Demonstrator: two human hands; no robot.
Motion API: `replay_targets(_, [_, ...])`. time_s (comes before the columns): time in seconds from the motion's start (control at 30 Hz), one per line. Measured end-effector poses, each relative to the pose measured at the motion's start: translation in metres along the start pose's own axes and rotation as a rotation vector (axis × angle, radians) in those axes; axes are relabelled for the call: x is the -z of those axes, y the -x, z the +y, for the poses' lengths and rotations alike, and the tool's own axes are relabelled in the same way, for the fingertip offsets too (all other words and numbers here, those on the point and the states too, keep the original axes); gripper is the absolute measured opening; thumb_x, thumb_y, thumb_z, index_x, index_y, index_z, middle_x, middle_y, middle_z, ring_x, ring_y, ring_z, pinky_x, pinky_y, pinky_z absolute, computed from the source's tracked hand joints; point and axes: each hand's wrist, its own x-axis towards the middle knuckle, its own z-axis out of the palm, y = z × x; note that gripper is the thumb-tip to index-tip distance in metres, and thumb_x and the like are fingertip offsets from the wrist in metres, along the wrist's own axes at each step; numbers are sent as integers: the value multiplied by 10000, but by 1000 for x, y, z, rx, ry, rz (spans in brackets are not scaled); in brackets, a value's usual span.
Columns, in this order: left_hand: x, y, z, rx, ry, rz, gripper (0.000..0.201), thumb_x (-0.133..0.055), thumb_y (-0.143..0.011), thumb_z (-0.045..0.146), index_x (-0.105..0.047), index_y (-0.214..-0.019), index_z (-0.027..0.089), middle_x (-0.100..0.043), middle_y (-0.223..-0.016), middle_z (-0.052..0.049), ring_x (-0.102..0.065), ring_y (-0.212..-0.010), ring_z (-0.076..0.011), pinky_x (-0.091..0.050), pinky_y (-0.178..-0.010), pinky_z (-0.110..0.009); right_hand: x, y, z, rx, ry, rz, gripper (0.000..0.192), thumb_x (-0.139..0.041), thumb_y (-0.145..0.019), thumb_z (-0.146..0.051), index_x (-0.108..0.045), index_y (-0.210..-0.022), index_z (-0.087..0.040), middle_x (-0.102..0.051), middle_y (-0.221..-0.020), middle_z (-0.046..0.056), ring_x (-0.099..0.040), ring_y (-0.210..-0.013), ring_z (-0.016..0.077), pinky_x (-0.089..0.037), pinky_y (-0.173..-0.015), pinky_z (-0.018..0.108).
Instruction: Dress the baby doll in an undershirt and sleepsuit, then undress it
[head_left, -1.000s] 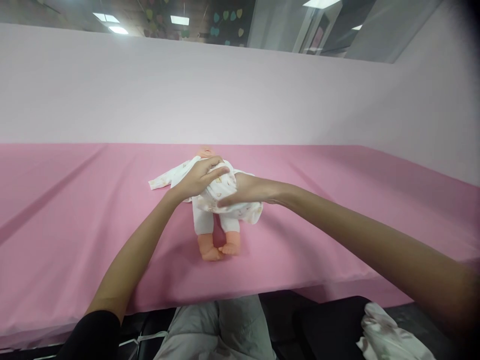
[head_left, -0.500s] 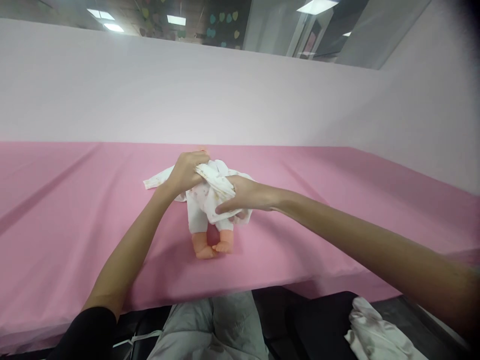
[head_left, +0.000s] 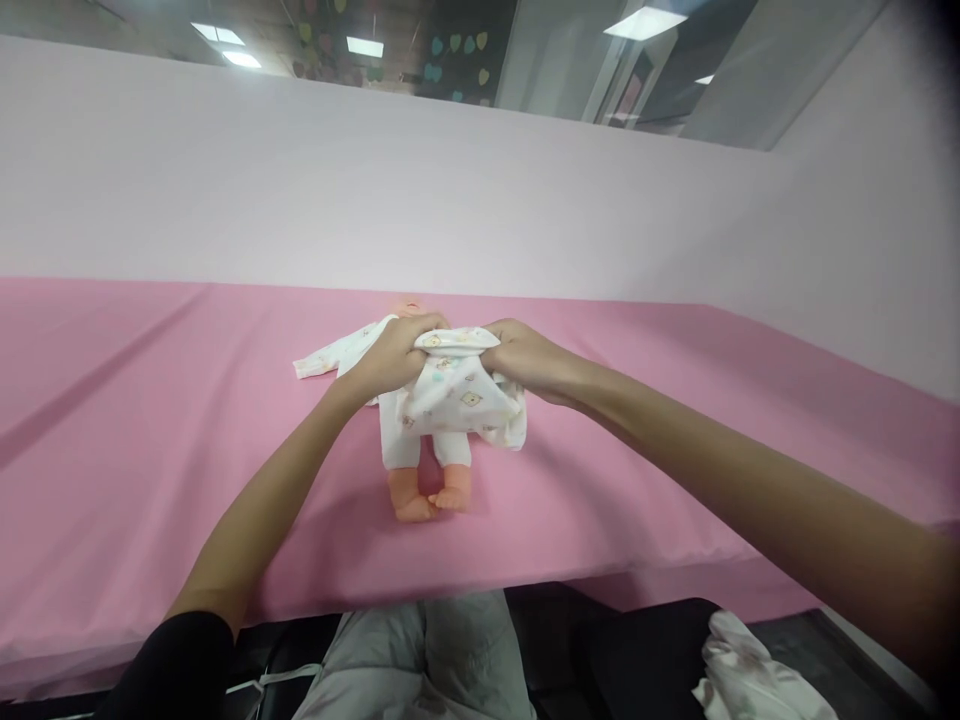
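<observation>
A baby doll lies on its back on the pink-covered table, its bare feet toward me and most of its head hidden behind my left hand. Over its body is a white baby shirt with a small coloured print; one sleeve stretches out to the left. My left hand is closed on the shirt's cloth above the doll's chest. My right hand grips the same folded edge a little to the right, so the cloth is held up between both hands. The doll's arms cannot be made out.
The pink cover spreads over the table up to a white wall with glass above. At the lower right, a crumpled white cloth lies on a black chair. My legs are under the table's front edge.
My right hand has moved up from the shirt's lower part and now grips its edge. The cloth between my hands is spread wider, showing its print.
</observation>
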Motion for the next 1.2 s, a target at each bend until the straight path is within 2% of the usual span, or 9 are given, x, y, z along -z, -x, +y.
replay_targets(0.1, [2, -1, -2, 22, -71, 16, 109, -385, -596, 80, -422, -541, 166, -417, -545, 25, -381, -567, -105, -278, -530, -240, -8, 4, 1, -31, -155, -42, 132, -507, -508, -90, -438, -590, -168, -432, -536, -36, -403, -492, 82, -278, -432, 201])
replay_targets(0.2, [3, 1, -4, 66, 2, 38, 118, -383, -561, 82, -375, -474, 162, -317, -495, 35, -311, -520, -86, -231, -488, -233, -18, 8, 6, -125, -237, -261, 131, -588, -565, -159, -485, -644, -173, -491, -571, -17, -488, -548, 119, -365, -453, 211])
replay_targets(0.33, [-1, 4, -1, 208, 237, -66, 101, -400, -560, 111, -454, -489, 158, -365, -481, 40, -340, -455, -71, -219, -431, -215, -21, 9, 7, -70, 71, -546, 248, -722, -628, -280, -620, -832, -183, -636, -802, 28, -599, -780, 183, -493, -603, 250])
replay_targets(0.43, [-1, 4, -1, 338, 487, -108, 55, -422, -545, 125, -449, -516, 162, -374, -487, 45, -332, -416, -63, -205, -402, -209, -12, 6, 0, 13, 260, -461, 235, -722, -665, -270, -645, -870, -186, -656, -855, 37, -611, -843, 198, -504, -666, 260])
replay_targets(0.57, [8, 2, 1, 410, 703, -202, 87, -487, -553, 163, -517, -635, 159, -482, -595, 19, -434, -502, -95, -313, -445, -219, 2, 3, -9, 90, 178, -360, 198, -643, -760, -250, -646, -939, -167, -672, -937, 52, -618, -873, 188, -494, -700, 245])
replay_targets(0.7, [17, 5, 13, 339, 368, -303, 228, -581, -686, 331, -604, -849, 173, -603, -819, -24, -560, -737, -165, -423, -619, -267, 1, 2, -5, 45, 78, -240, 146, -643, -759, -227, -646, -885, -154, -676, -887, 47, -627, -795, 172, -489, -635, 229])
replay_targets(0.83, [18, 7, 18, 287, -69, -360, 319, -681, -644, 423, -612, -854, 194, -599, -845, -16, -553, -765, -174, -383, -590, -254, -7, -1, 8, -60, -15, -90, 252, -752, -649, -197, -655, -876, -148, -685, -901, 61, -640, -801, 185, -501, -621, 231])
replay_targets(1.0, [21, 3, 10, 189, -113, -431, 246, -595, -729, 387, -546, -636, 164, -502, -656, 9, -475, -623, -122, -322, -537, -237, -6, 5, 19, -127, -85, -248, 448, -797, -627, -282, -644, -1029, -154, -675, -1017, 95, -639, -929, 224, -534, -725, 276])
replay_targets(1.2, [20, 2, 6, 112, 213, -383, 138, -514, -788, 295, -529, -739, 167, -510, -762, 5, -479, -682, -111, -374, -584, -219, -6, 18, 15, -19, 19, -463, 661, -807, -574, -222, -565, -1190, -217, -644, -1103, 67, -613, -1000, 228, -528, -815, 341])
